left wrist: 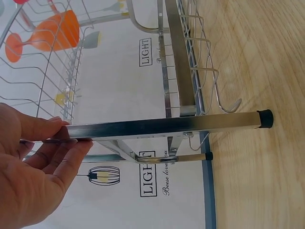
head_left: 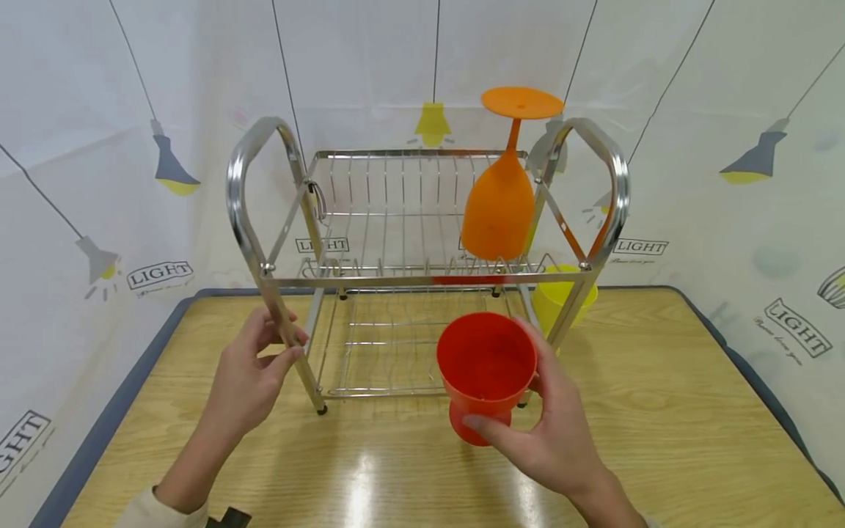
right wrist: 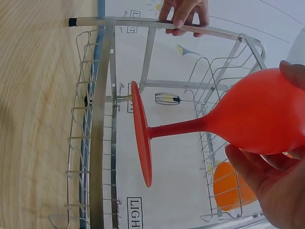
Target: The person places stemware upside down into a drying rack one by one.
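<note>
A two-tier metal dish rack (head_left: 389,280) stands on the table. My left hand (head_left: 254,370) grips its front left leg, thumb and fingers on either side of the bar, as the left wrist view also shows. In front of the rack, my right hand (head_left: 551,422) holds a red plastic wine glass (head_left: 485,367) by its bowl, upright with the mouth facing up. The right wrist view shows the glass's stem and round foot clear of the table. An orange wine glass (head_left: 499,209) sits upside down on the upper tier, at the right, its foot on top.
Behind the rack's right leg stands a yellow cup (head_left: 561,297), partly hidden. The wooden table (head_left: 660,381) reaches to a light curtain (head_left: 726,220) printed with lamps, which hangs round the back and sides. A dark object (head_left: 231,518) shows at the left sleeve.
</note>
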Demonstrator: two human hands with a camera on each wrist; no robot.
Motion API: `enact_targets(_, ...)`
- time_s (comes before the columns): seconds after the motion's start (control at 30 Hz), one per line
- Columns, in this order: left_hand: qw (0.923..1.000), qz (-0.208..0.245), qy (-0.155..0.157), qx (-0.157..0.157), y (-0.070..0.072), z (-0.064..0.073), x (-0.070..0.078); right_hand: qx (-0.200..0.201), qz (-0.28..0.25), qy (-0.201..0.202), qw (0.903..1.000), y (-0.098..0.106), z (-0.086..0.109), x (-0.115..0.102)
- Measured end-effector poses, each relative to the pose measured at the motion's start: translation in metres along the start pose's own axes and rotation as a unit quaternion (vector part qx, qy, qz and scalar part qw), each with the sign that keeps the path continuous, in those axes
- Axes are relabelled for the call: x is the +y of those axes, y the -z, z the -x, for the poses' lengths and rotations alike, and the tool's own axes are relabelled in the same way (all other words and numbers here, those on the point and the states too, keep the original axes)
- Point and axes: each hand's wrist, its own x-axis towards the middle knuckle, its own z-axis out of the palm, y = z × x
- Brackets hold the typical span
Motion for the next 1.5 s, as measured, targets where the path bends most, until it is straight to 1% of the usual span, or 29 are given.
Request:
enact_targets(0.13,1.0,-0.008,0.003,-0.003,0.0,0.001,-0.002,-0.005,-0.014,-0.007,0.9999,-0.005,-0.001,0.0)
enact_targets(0.27,0.9999,-0.009,-0.002,-0.005,-0.001,0.002,-0.004,-0.009,-0.026,-0.017,0.9995,-0.01,-0.001,-0.001)
enact_targets(0.43,0.9998,-0.016,-0.009,0.005,-0.002,0.005,-0.004,-0.018,-0.023,-0.04,0.9988,-0.015,0.002,-0.001)
enact_targets(0.53,0.9994,-0.026,-0.02,0.011,-0.002,0.006,-0.003,-0.02,-0.024,-0.046,0.9985,-0.017,0.003,-0.001)
enact_targets(0.63,0.9984,-0.041,-0.036,0.017,-0.002,0.007,-0.002,-0.021,-0.023,-0.039,0.9988,-0.018,0.004,0.0)
enact_targets(0.73,0.9971,-0.052,-0.049,0.028,-0.001,0.009,-0.001,-0.022,-0.02,-0.023,0.9993,-0.018,0.002,0.0)
enact_targets(0.8,0.9953,-0.065,-0.059,0.041,0.0,0.01,0.0,-0.022,-0.02,-0.016,0.9994,-0.019,0.0,0.0)
enact_targets(0.83,0.9935,-0.077,-0.066,0.053,0.0,0.01,0.001,-0.021,-0.021,-0.011,0.9995,-0.019,-0.001,0.0)
enact_targets(0.87,0.9906,-0.092,-0.075,0.068,0.001,0.011,0.002,-0.02,-0.021,-0.008,0.9996,-0.019,-0.002,0.0)
enact_targets(0.9,0.986,-0.114,-0.086,0.086,0.001,0.012,0.003,-0.018,-0.022,-0.005,0.9996,-0.019,-0.003,-0.001)
enact_targets(0.93,0.9795,-0.138,-0.099,0.109,0.0,0.014,0.004,-0.017,-0.022,-0.004,0.9996,-0.019,-0.004,-0.001)
enact_targets(1.03,0.9517,-0.208,-0.13,0.185,-0.001,0.019,0.011,-0.015,-0.027,0.004,0.9995,-0.02,-0.005,-0.003)
enact_targets(1.07,0.9431,-0.222,-0.138,0.205,-0.001,0.02,0.014,-0.014,-0.025,0.007,0.9996,-0.02,-0.005,-0.003)
enact_targets(1.1,0.9362,-0.233,-0.143,0.221,-0.002,0.022,0.017,-0.014,-0.025,0.011,0.9995,-0.02,-0.005,-0.004)
enact_targets(1.13,0.9318,-0.241,-0.145,0.23,-0.002,0.023,0.02,-0.014,-0.023,0.013,0.9995,-0.021,-0.005,-0.004)
enact_targets(1.2,0.9283,-0.243,-0.15,0.239,-0.002,0.025,0.026,-0.015,-0.016,0.019,0.9996,-0.021,-0.005,-0.005)
enact_targets(1.23,0.9286,-0.243,-0.154,0.235,-0.002,0.026,0.029,-0.015,-0.011,0.022,0.9996,-0.021,-0.005,-0.005)
enact_targets(1.27,0.9304,-0.242,-0.155,0.228,-0.002,0.027,0.032,-0.016,-0.006,0.026,0.9995,-0.021,-0.005,-0.005)
enact_targets(1.33,0.9381,-0.227,-0.158,0.208,-0.004,0.027,0.036,-0.017,-0.006,0.036,0.9992,-0.021,-0.005,-0.004)
enact_targets(1.37,0.946,-0.21,-0.153,0.194,-0.005,0.027,0.038,-0.017,-0.008,0.047,0.9987,-0.021,-0.005,-0.004)
enact_targets(1.43,0.9666,-0.168,-0.124,0.149,-0.009,0.026,0.041,-0.018,-0.015,0.065,0.9976,-0.022,-0.005,-0.002)
enact_targets(1.5,0.9871,-0.114,-0.068,0.09,-0.014,0.024,0.043,-0.019,-0.032,0.088,0.9954,-0.023,-0.005,-0.001)
